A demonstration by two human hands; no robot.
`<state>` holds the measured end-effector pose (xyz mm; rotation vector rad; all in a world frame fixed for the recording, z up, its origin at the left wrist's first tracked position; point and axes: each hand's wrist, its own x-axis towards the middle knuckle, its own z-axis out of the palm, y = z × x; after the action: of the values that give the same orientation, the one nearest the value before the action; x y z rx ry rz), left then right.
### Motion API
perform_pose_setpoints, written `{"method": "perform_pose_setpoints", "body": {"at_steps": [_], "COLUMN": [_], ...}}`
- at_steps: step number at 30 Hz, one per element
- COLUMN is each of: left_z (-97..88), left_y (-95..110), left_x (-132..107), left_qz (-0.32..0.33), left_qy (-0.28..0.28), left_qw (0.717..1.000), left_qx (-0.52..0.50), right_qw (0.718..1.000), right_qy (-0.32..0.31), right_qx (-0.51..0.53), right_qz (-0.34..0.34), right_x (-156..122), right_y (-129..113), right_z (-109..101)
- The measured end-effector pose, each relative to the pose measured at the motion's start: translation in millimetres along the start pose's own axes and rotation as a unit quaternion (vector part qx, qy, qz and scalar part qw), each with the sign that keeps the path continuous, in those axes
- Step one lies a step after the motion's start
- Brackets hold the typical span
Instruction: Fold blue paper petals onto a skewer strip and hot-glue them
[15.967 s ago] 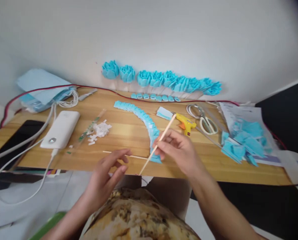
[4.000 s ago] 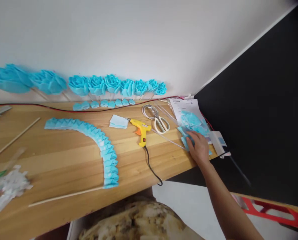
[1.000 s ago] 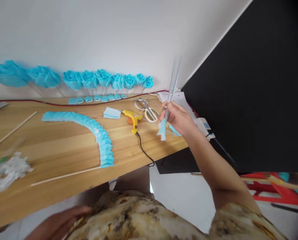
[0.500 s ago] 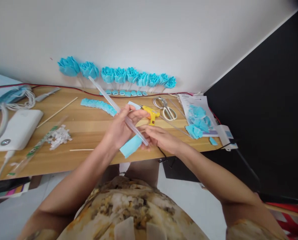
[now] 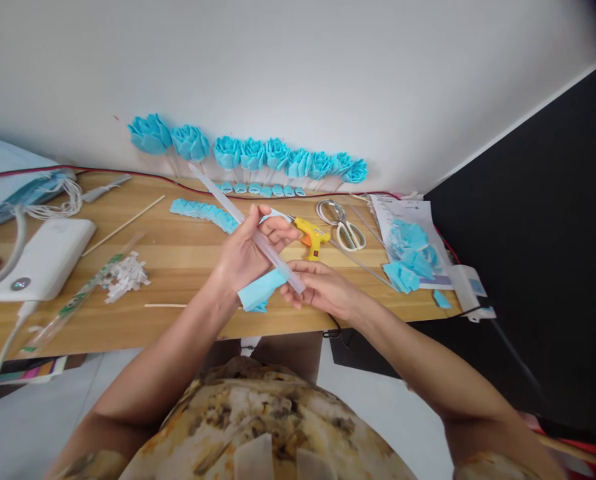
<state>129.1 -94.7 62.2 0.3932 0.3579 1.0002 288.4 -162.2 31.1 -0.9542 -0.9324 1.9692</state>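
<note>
- Moved since the frame a second earlier: right hand [image 5: 323, 287], then raised alone at the table's right side, now meets left hand [image 5: 243, 260] above the near edge; stick tilted over from nearly upright.
- Left hand: palm up, fingers loosely curled, translucent stick [image 5: 274, 257] lying slantwise across it, held between thumb and fingers.
- Right hand: narrow pinch on one end of blue strip [image 5: 261, 291], beside the stick's near end. Cannot tell whether these fingers also grip the stick.
- Location: stick's far end points toward blue flowers [image 5: 278, 153] at the wall; strip passes beneath the stick toward the left wrist.
- Handling, judged: stick light, fairly stiff, perhaps slippery on smooth sides; best held near mid-length. Strip light, soft, easily creased; take by an end or edge, no hard squeezing.
- Surroundings: pleated blue band [image 5: 203, 213] on wooden table [image 5: 188, 257], partly hidden behind the hands; yellow glue gun [image 5: 312, 235] just beyond them, scissors [image 5: 351, 235] to its right, blue pieces [image 5: 408, 260] farther right.
</note>
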Motion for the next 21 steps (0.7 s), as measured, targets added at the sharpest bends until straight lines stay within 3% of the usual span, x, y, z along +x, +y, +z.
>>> {"method": "perform_pose_setpoints", "body": {"at_steps": [5, 7, 8, 10, 13, 15, 17, 19, 21], "left_z": [-2.8, -6.0, -8.0, -12.2, -17.2, -19.4, -21.7, -24.8, -28.2], "left_y": [6, 14, 19, 28, 32, 29, 23, 19, 16], "left_x": [1, -3, -5, -10, -18, -22, -24, -24, -24], "left_qz": [-0.005, 0.03, 0.056, 0.095, 0.082, 0.056, 0.036, 0.025, 0.02], "left_qy": [-0.004, -0.004, -0.001, 0.016, 0.049, 0.056, 0.05, 0.042, 0.032], "left_qw": [1.0, 1.0, 0.998, 0.995, 0.995, 0.997, 0.998, 0.998, 0.999], "left_qx": [-0.005, -0.005, -0.001, 0.008, 0.011, 0.013, 0.019, 0.028, 0.037], "right_qw": [0.989, 0.958, 0.928, 0.842, 0.706, 0.578, 0.457, 0.388, 0.367], "right_qy": [0.036, 0.064, 0.09, 0.177, 0.344, 0.441, 0.476, 0.471, 0.467], "right_qx": [-0.136, -0.273, -0.353, -0.502, -0.614, -0.686, -0.751, -0.782, -0.781], "right_qz": [-0.039, -0.06, -0.072, -0.093, -0.081, -0.042, 0.032, 0.125, 0.194], "right_x": [4, -8, -18, -49, -104, -134, -152, -159, -159], "right_y": [7, -1, -10, -35, -76, -94, -100, -97, -90], "right_z": [4, -7, -16, -43, -94, -124, -148, -163, -174]}}
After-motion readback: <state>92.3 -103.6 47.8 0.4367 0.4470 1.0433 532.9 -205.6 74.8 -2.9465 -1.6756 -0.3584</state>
